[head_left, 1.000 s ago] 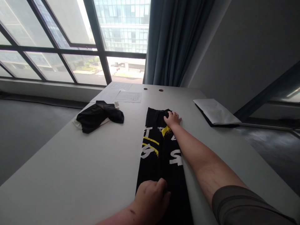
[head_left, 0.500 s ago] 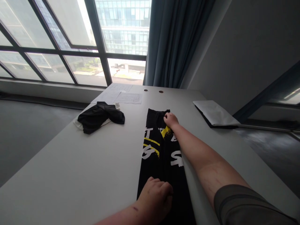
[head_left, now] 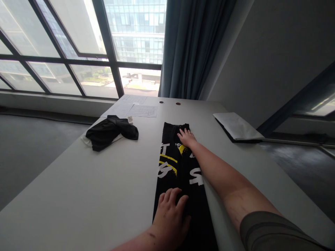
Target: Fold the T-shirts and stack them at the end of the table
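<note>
A black T-shirt [head_left: 180, 188] with white lettering and yellow stripes lies folded into a long strip on the white table, its far end showing the collar edge. My right hand [head_left: 186, 137] rests flat near that far end, fingers spread on the cloth. Lower down, my left hand [head_left: 171, 212] is over the near part of the shirt with its fingers apart and slightly bent. Neither hand grips anything. The shirt's nearest end runs out of the bottom of the view.
A crumpled black cloth [head_left: 104, 132] with white beneath it lies at the left of the table [head_left: 110, 195]. Papers [head_left: 142, 110] lie at the back left. A white, flat folded item [head_left: 238, 126] with a dark underside sits at the right. Two round holes pierce the far tabletop.
My right hand has let go of the shirt's far right corner and now lies flat, slightly nearer. My left hand's curled fingers have opened out.
</note>
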Demonstrator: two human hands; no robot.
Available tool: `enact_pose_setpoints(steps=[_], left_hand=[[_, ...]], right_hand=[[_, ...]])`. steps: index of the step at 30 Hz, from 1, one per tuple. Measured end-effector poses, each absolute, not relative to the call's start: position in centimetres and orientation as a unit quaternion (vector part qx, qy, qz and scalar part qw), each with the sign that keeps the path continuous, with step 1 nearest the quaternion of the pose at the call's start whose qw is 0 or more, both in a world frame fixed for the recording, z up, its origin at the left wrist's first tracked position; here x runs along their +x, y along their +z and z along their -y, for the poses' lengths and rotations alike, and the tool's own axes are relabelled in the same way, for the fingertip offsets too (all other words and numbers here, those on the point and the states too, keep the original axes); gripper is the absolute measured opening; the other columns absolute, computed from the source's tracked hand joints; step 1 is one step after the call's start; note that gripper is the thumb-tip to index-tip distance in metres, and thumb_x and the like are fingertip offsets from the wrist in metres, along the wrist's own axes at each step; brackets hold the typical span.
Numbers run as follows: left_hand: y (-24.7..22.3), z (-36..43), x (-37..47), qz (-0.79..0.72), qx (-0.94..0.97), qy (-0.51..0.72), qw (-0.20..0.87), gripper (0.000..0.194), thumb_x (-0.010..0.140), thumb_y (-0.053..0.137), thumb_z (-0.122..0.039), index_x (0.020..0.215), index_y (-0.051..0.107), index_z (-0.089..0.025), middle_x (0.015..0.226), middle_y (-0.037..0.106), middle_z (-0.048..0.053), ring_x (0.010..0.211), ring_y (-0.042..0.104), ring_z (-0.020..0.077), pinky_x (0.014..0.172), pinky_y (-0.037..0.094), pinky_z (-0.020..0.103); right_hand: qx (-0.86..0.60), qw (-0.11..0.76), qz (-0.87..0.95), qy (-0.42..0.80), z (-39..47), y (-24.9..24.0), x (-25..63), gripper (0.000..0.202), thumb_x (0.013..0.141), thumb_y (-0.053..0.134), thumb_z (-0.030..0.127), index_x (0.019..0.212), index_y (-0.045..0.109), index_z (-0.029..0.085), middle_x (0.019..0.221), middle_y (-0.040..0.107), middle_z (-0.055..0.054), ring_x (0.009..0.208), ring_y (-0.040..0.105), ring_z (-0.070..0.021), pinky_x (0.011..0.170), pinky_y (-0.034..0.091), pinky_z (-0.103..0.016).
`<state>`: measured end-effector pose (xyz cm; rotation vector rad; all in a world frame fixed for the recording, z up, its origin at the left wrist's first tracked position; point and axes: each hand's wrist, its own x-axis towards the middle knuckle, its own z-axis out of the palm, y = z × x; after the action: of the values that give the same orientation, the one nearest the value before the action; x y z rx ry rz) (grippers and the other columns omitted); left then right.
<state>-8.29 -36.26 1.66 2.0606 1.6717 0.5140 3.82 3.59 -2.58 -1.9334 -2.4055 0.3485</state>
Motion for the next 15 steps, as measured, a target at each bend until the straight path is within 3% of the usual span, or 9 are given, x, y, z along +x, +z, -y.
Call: enact_pose_setpoints(steps=[3,5,9,15], left_hand=[[0.8,36.2,-8.4,-0.579,0.767,0.176,0.215,0.069,0.090,0.064,-0.036,0.156,0.044,-0.036,0.166,0.036,0.006,0.153,0.030,0.0352,0.124,0.025,0.061],[0.7,36.0,-8.5,-0.570,0.776,0.163,0.215,0.075,0.090,0.065,-0.036,0.160,0.038,-0.034,0.169,0.031,0.007,0.155,0.026,0.0360,0.126,0.020,0.065],[0.9,35.6,-8.5,-0.576,0.775,0.155,0.209,0.073,0.091,0.065,-0.044,0.158,0.044,-0.028,0.168,0.032,0.009,0.154,0.029,0.0386,0.125,0.022,0.067],[0.6,35.3,-8.5,-0.580,0.772,0.165,0.200,0.068,0.095,0.060,-0.047,0.158,0.045,-0.028,0.168,0.033,0.007,0.153,0.032,0.0381,0.125,0.025,0.066]], right_hand=[[-0.659,0.018,0.742,0.122,-5.6,-2.2,4.3,0.071,0.103,0.017,0.063,0.166,0.023,0.031,0.174,0.012,-0.008,0.158,0.018,-0.0322,0.125,0.016,-0.054],[-0.677,0.025,0.726,0.116,-7.0,-1.9,4.9,0.068,0.104,0.018,0.060,0.166,0.025,0.031,0.174,0.015,-0.010,0.157,0.021,-0.0324,0.123,0.016,-0.060],[-0.707,0.039,0.698,0.104,-9.3,-2.2,6.0,0.065,0.105,0.020,0.054,0.166,0.024,0.031,0.173,0.019,-0.011,0.156,0.019,-0.0347,0.120,0.013,-0.068],[-0.704,0.082,0.700,0.084,-11.4,-2.9,7.7,0.058,0.103,0.033,0.043,0.160,0.040,0.031,0.168,0.032,-0.010,0.151,0.029,-0.0363,0.118,0.021,-0.068]])
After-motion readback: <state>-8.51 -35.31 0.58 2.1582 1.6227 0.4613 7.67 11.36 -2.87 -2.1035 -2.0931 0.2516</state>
